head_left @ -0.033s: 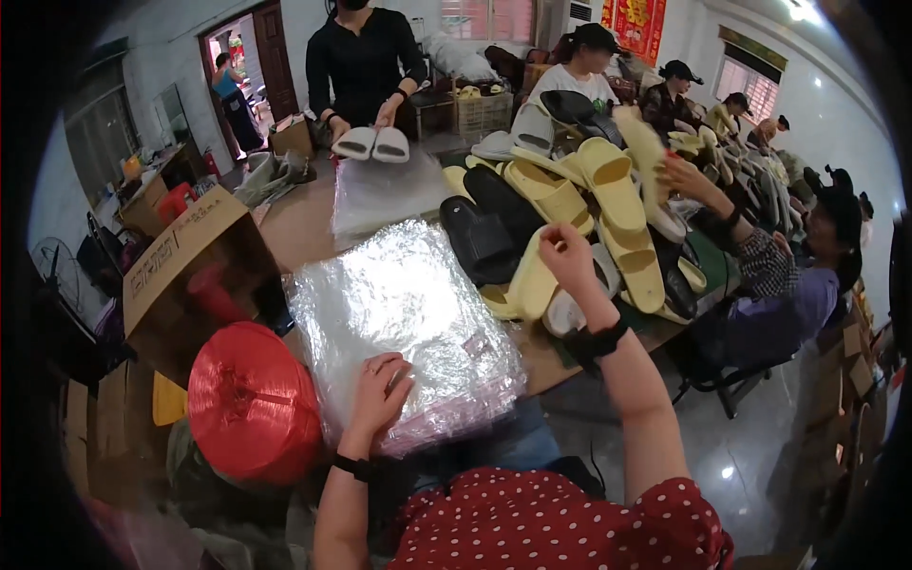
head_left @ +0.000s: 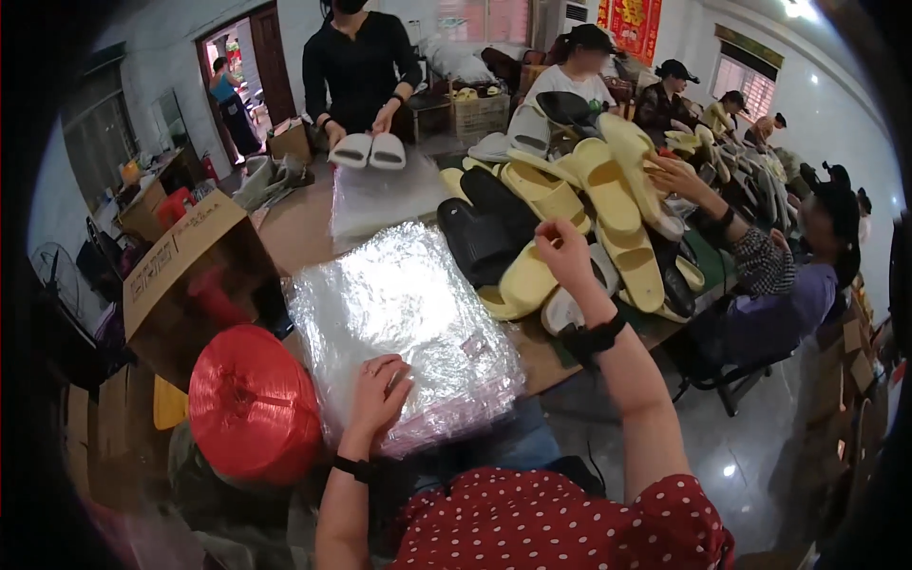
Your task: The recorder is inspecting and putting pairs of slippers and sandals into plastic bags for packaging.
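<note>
My left hand [head_left: 382, 397] lies spread on a shiny stack of clear plastic bags [head_left: 408, 304], fingers slightly bent, nothing held. My right hand [head_left: 566, 258] is raised at the near edge of the slipper pile, its fingers curled in toward the thumb. Right beside those fingertips lies a pale yellow slipper [head_left: 522, 285]; whether they grip it or anything else I cannot make out. A pair of black slippers [head_left: 484, 223] lies just beyond. More yellow slippers [head_left: 613, 199] are heaped to the right.
Left of the bags stand a red twine roll [head_left: 255, 404] and an open cardboard box [head_left: 195, 252]. Across the table a person holds white slippers [head_left: 370, 150] over more clear bags [head_left: 385, 198]. From the right, a co-worker's hand [head_left: 679, 179] reaches to the pile.
The yellow slipper by my right hand has tipped lower and swung round. At the pile's right, the co-worker's yellow slipper has come down and left. My left hand stays put.
</note>
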### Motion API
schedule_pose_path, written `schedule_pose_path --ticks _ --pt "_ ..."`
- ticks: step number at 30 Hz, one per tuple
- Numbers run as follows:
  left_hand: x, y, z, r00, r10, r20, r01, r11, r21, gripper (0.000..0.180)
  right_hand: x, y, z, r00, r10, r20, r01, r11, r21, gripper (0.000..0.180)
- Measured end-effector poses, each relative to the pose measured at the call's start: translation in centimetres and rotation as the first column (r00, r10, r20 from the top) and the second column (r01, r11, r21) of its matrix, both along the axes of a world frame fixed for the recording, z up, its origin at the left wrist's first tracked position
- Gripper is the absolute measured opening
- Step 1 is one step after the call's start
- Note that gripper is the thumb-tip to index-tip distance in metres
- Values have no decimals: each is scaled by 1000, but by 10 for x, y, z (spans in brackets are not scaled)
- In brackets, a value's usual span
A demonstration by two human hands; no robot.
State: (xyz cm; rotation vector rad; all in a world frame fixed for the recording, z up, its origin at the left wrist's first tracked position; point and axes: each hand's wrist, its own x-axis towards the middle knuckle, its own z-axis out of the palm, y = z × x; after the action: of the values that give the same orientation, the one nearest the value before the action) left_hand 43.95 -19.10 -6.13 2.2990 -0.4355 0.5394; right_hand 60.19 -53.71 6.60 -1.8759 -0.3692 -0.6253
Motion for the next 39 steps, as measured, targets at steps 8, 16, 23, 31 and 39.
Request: schedule_pose_path --ticks 8,16,23,31,39 --pt "3 4 -6 1000 -6 26 5 1000 27 26 15 -99 25 633 -590 500 763 585 -276 38" --pt "-3 0 -1 999 13 38 -14 999 29 25 58 -149 40 741 -641 197 582 468 -665 84" --pt "-5 0 1 999 12 32 -12 1000 25 25 76 -107 21 903 -400 156 425 784 -452 43" --pt "-2 3 1 999 19 -44 -17 999 29 30 19 29 64 969 236 66 -244 957 157 21" --pt "-4 3 1 999 -22 -49 27 996 90 35 -32 166 31 619 703 -349 -598 710 371 30"
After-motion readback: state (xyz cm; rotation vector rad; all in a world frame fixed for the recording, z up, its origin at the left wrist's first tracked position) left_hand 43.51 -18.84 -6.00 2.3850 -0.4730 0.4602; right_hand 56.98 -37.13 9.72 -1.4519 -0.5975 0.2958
